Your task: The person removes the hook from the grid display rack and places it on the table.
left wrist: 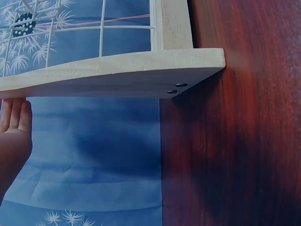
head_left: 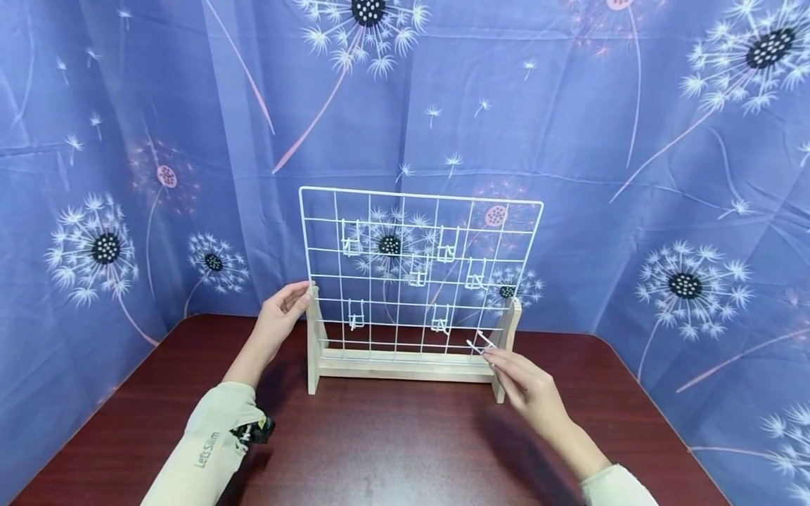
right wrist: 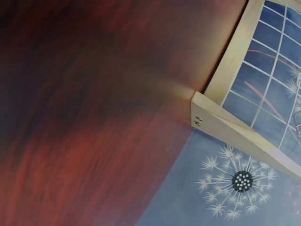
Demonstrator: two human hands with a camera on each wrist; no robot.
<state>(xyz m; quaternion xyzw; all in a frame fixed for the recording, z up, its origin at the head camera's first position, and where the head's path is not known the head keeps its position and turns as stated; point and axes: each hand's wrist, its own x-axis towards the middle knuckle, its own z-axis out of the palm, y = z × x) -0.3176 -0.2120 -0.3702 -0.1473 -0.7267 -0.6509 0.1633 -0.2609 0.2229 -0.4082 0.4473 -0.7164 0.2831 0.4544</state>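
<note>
A white wire grid [head_left: 415, 277] stands upright in a wooden stand [head_left: 405, 367], with several white wire hooks [head_left: 418, 271] hanging on its bars. At the stand's left post, my left hand [head_left: 278, 322] holds the upper end between thumb and fingers. In the left wrist view, straight fingers [left wrist: 15, 115] meet the far edge of that post. My right hand [head_left: 528, 390] pinches a white wire hook [head_left: 476, 346] in front of the grid's lower right corner. Its prongs point up and left. The right hand and this hook are out of sight in the right wrist view.
The stand rests on a dark red-brown table [head_left: 405, 450]. Blue cloth [head_left: 506, 126] printed with dandelions hangs behind and on both sides. A small black device [head_left: 256, 430] sits at the left wrist. The stand's right post [head_left: 509, 337] is close to the right hand.
</note>
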